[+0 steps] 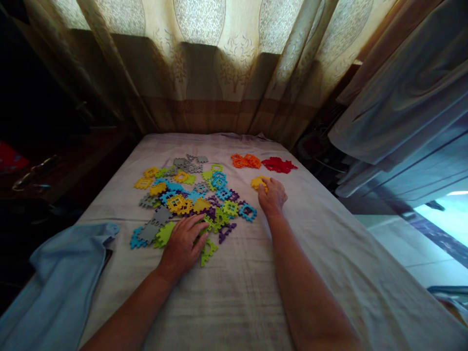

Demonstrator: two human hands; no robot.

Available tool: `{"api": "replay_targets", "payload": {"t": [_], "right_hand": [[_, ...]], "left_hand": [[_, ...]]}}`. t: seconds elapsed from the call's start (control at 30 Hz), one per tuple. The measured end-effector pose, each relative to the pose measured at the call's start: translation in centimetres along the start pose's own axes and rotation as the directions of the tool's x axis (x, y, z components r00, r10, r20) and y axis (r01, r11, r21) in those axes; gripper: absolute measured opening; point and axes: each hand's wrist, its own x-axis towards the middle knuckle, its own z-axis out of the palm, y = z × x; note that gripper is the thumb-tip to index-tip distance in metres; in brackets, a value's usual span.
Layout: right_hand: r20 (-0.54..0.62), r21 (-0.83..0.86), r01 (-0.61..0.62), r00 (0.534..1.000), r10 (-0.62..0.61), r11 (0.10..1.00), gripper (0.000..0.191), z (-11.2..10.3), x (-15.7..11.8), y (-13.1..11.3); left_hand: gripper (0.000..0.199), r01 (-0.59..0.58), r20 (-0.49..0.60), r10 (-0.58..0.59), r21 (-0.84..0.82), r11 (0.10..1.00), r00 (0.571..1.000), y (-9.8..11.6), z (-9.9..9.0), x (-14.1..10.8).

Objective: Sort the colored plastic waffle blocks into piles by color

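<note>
My left hand (184, 246) lies with fingers stretched out over the near edge of a mixed pile of interlocking plastic tiles. Under and beside it are green tiles (164, 235), one of them a frame-shaped green tile (208, 251). My right hand (272, 196) is at the right of the pile, its fingers curled onto a yellow tile (258, 182) on the sheet; the fingertips are partly hidden. The pile also has grey tiles (161, 216), blue tiles (219, 180), purple tiles (226, 233) and yellow window-shaped tiles (179, 204).
Behind my right hand lie a group of orange tiles (246, 161) and a group of red tiles (279, 165). A pale sheet (226, 307) covers the surface. A light blue cloth (69, 268) drapes at the left edge. Curtains (234, 73) hang at the back, white cloth (398, 92) at right.
</note>
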Motion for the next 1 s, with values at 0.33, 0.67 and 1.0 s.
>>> {"api": "replay_targets", "payload": {"t": [0.33,0.67,1.0], "right_hand": [[0.355,0.167,0.457,0.799,-0.486,0.874,0.028,1.1,-5.5,-8.2],[0.499,0.178,0.415,0.743,-0.446,0.892,0.035,2.5,-6.5,-10.8],[0.142,0.440,0.236,0.935,-0.326,0.867,0.019,1.6,-2.3,-6.3]], "left_hand": [[0.027,0.016,0.025,-0.016,-0.003,1.000,1.000,0.1,-0.1,0.0],[0.026,0.022,0.019,-0.022,-0.014,1.000,1.000,0.2,0.1,0.1],[0.025,0.020,0.027,-0.019,-0.022,1.000,0.999,0.1,0.0,-0.1]]}}
